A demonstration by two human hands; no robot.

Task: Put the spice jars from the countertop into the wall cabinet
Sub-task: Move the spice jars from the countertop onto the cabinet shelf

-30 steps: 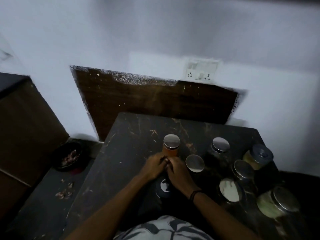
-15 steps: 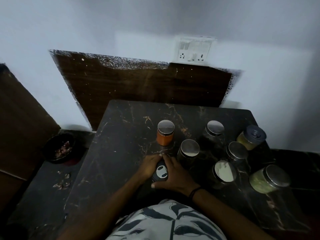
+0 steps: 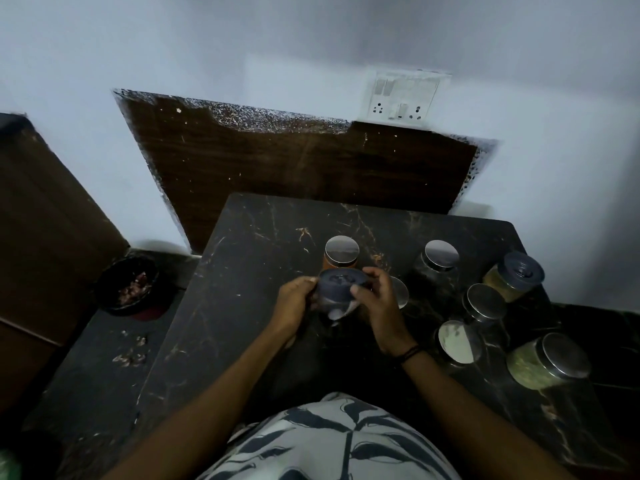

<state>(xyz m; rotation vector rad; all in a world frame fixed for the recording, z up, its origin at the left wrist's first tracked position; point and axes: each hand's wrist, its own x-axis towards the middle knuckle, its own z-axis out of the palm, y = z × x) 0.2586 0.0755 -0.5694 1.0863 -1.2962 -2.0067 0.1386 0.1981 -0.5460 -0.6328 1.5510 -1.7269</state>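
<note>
A dark-lidded jar (image 3: 337,292) is held above the black marble countertop (image 3: 249,271), gripped from both sides by my left hand (image 3: 294,303) and my right hand (image 3: 375,303). Just behind it stands an orange jar with a steel lid (image 3: 341,252). A steel-lidded jar (image 3: 400,292) is partly hidden behind my right hand. Further right stand several more jars: a dark one (image 3: 440,261), a yellow one with a dark lid (image 3: 512,277), a steel-lidded one (image 3: 485,303), a white-lidded one (image 3: 457,341) and a green one (image 3: 547,362). No wall cabinet is in view.
A dark wood panel (image 3: 294,161) leans on the white wall behind the counter, with a switch and socket plate (image 3: 401,97) above it. A black bowl with scraps (image 3: 130,285) sits on a lower dark surface at left, next to a brown cabinet side (image 3: 45,237).
Both hands closed around the dark-lidded jar at the counter's front and lifted it up and away from me, toward the orange jar.
</note>
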